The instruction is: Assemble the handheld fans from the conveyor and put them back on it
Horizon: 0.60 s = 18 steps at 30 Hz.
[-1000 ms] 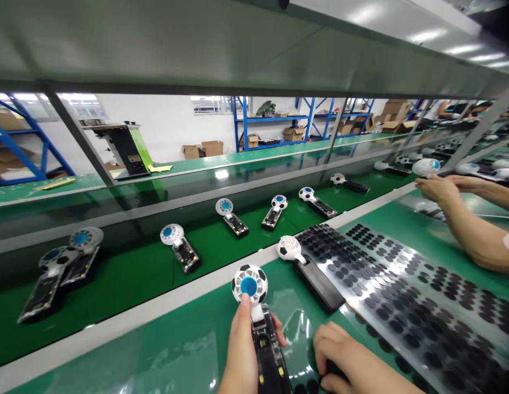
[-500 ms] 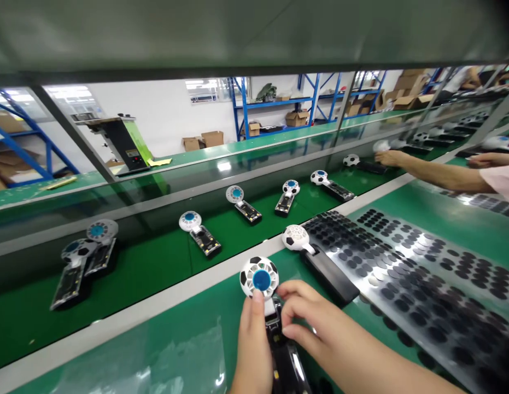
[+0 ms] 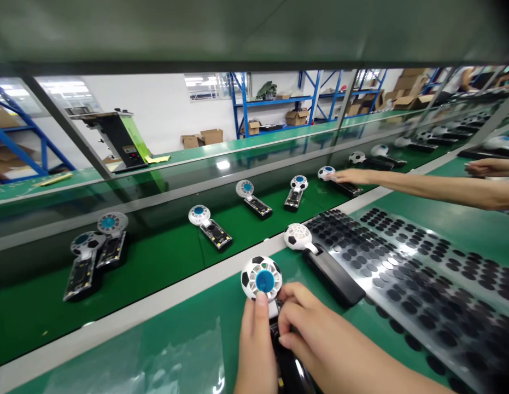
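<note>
A small handheld fan (image 3: 261, 278) with a black-and-white soccer-ball head and blue centre is tilted up before me. My left hand (image 3: 258, 342) grips it from the left, thumb on the lower edge of the head. My right hand (image 3: 309, 323) is closed at the right of the neck and upper handle, fingers curled; whether they pinch a small part is hidden. Below them shows the fan's dark, glossy handle (image 3: 295, 372). Just beyond my right hand, a second soccer-ball fan (image 3: 334, 273) with a black handle lies on the green bench.
Several similar fans, including one fan (image 3: 215, 232) with its circuit board exposed, lie on a green conveyor belt (image 3: 147, 273). Sheets of dark round stickers (image 3: 402, 262) cover the bench at right. A co-worker's arm (image 3: 426, 189) reaches over the belt. A metal post (image 3: 69, 128) stands left.
The fans on the belt have shifted right and slightly away. The co-worker's hand has moved left to a nearer fan. My hands stay at the same fan, right fingers slightly more closed around its neck.
</note>
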### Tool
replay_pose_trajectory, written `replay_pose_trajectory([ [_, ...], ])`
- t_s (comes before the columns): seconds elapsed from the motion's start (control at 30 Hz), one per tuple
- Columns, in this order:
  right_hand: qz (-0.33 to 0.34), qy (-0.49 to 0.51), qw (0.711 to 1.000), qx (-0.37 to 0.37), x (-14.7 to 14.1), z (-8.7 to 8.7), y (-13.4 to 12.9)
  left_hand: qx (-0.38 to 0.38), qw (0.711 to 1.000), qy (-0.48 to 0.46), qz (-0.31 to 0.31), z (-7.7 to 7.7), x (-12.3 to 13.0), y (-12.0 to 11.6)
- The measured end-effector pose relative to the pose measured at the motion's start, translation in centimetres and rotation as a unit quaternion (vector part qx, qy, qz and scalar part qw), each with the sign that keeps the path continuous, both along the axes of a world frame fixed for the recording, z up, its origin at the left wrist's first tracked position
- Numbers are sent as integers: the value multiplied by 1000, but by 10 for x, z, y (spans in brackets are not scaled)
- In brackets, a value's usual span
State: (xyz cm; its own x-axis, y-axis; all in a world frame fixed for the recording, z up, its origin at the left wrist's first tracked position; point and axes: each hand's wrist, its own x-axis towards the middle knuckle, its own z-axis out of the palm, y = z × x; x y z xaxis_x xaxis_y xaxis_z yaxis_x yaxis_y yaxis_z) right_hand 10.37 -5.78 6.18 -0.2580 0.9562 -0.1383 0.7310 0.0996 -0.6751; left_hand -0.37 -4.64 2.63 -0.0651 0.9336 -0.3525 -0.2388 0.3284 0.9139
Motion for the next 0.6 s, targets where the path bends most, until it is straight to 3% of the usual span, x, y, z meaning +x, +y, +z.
replay_pose_trajectory([
  [0.43,0,10,1000,-3,-2,7,-2,4,1000,-17,3,-5,1,1],
  [0.6,-58,65,996,-5,-3,-2,-5,-13,999,-39,5,-16,-1,1],
])
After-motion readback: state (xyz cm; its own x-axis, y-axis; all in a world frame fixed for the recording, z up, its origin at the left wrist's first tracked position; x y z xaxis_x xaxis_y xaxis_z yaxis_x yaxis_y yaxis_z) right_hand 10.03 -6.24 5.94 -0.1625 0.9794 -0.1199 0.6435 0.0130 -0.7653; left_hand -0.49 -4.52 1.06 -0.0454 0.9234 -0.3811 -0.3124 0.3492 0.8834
